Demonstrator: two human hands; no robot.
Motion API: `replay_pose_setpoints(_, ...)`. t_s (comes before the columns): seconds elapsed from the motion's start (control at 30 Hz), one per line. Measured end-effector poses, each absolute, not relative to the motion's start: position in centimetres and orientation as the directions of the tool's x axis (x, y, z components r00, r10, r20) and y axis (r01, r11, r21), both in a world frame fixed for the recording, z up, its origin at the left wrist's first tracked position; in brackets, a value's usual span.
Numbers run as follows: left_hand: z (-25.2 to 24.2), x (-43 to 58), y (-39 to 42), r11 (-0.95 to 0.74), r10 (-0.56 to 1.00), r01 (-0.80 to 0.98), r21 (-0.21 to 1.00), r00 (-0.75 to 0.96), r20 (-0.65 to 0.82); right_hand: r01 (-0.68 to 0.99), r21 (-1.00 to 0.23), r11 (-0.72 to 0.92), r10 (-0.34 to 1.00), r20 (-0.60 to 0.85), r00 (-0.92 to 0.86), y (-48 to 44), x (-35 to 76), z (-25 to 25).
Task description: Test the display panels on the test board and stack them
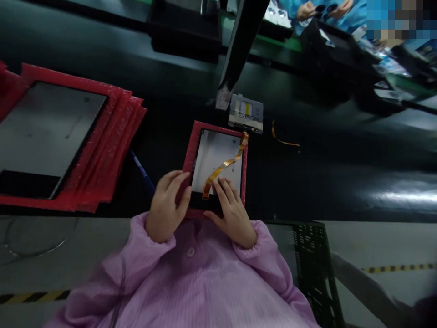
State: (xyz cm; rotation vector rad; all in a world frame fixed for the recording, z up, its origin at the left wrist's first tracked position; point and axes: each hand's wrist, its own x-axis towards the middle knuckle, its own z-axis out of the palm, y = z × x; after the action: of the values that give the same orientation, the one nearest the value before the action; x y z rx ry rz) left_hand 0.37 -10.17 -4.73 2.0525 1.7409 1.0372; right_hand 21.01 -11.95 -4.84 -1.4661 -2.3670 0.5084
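A display panel [215,159] with a pale back and a dark lower strip lies on a red bubble-wrap sheet [190,146] in front of me. An orange ribbon cable [223,165] runs across it, from a small grey box [246,114] with tape and a yellow label down to the dark strip. My left hand [167,205] is at the panel's left edge, fingers curved and thumb apart. My right hand [232,209] rests over the panel's lower right, fingers stretched out beside the cable's lower end. Whether those fingertips touch the cable, I cannot tell.
At left, a larger panel [56,127] lies on stacked red bubble-wrap sheets [112,150]. A blue pen [142,172] is beside them. Another thin orange cable [283,141] lies right. A dark post [241,50] rises behind the box. Black trays [186,27] and a co-worker's hands [307,10] are beyond.
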Motion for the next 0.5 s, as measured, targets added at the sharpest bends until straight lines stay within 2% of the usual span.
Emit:
replay_pose_setpoints(0.07,-4.8,1.6,-10.4,-0.209,0.966,0.705,0.678,0.04,0.255,0.786,-0.458,0.414,0.903,0.101,-0.417,-12.0,21.0,-5.0)
replay_pose_setpoints(0.23,-5.2,1.8,-9.5,-0.171,0.979,0.626,0.761,0.018,0.205,0.805,-0.434,0.405,0.911,0.123,-0.393,-12.1,20.9,-5.2)
replay_pose_setpoints(0.43,-4.5,0.6,-7.8,0.04,0.996,0.406,0.913,0.057,-0.069,0.801,-0.448,0.397,0.916,0.132,-0.379,-11.9,20.8,-5.4)
replay_pose_setpoints(0.5,-4.4,0.5,-7.3,0.089,0.991,0.326,0.941,0.062,-0.115,0.797,-0.464,0.387,0.92,0.136,-0.367,-11.8,20.7,-5.4)
